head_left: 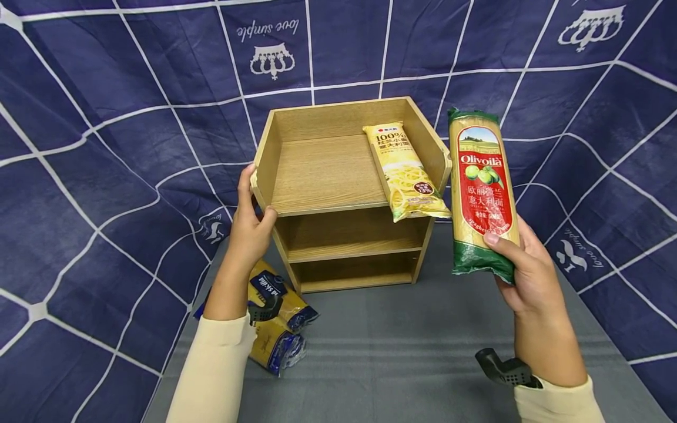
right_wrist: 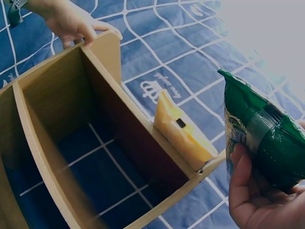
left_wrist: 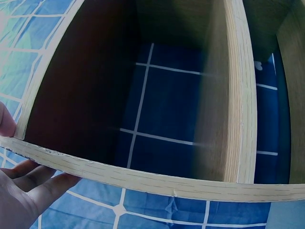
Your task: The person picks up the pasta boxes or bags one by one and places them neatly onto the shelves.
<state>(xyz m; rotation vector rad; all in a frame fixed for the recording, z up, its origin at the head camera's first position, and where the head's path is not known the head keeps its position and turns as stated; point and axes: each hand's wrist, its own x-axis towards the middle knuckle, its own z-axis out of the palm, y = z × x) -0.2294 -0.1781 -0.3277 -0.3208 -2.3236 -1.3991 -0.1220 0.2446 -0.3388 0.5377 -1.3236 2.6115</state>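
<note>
A wooden shelf unit with three levels stands on the grey table. My left hand grips its front left corner, thumb on the top shelf's edge; the wood edge fills the left wrist view with my fingers below it. My right hand holds a tall green and red spaghetti packet upright, to the right of the shelf; its green end shows in the right wrist view. A yellow pasta packet lies on the top shelf's right side, overhanging the front, also in the right wrist view as the yellow packet.
Two blue and yellow pasta packets lie on the grey table by my left forearm. A dark blue cloth with white lines covers the backdrop and sides. The shelf's two lower levels hold nothing.
</note>
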